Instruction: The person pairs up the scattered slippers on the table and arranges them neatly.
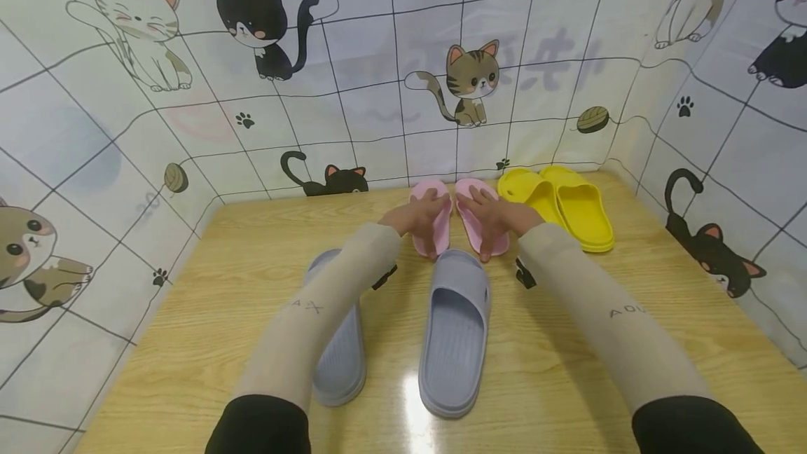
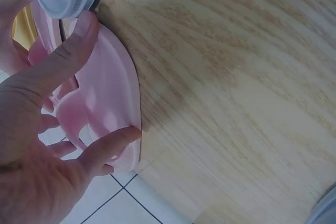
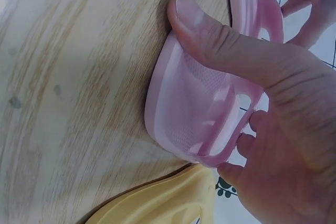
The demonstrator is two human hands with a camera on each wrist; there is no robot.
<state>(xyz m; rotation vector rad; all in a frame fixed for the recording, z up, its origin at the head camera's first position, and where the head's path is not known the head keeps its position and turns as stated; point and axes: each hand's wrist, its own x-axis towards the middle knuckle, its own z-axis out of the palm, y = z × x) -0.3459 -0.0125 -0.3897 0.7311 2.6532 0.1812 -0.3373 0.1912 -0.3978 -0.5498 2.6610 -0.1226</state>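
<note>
Two small pink slippers stand side by side against the back wall. My left hand grips the left pink slipper; in the left wrist view its thumb lies at the heel and a finger touches the side edge near the toe. With my right hand I hold the right pink slipper. The right wrist view shows that thumb on the heel of the pink slipper and fingertips by the toe strap. Both slippers appear to rest on the wooden surface.
Nearer me lie two larger grey slippers, the left one partly hidden by my sleeve, the right one just below the pink pair. Yellow slippers stand at the back right. Cat-patterned walls border the wooden surface.
</note>
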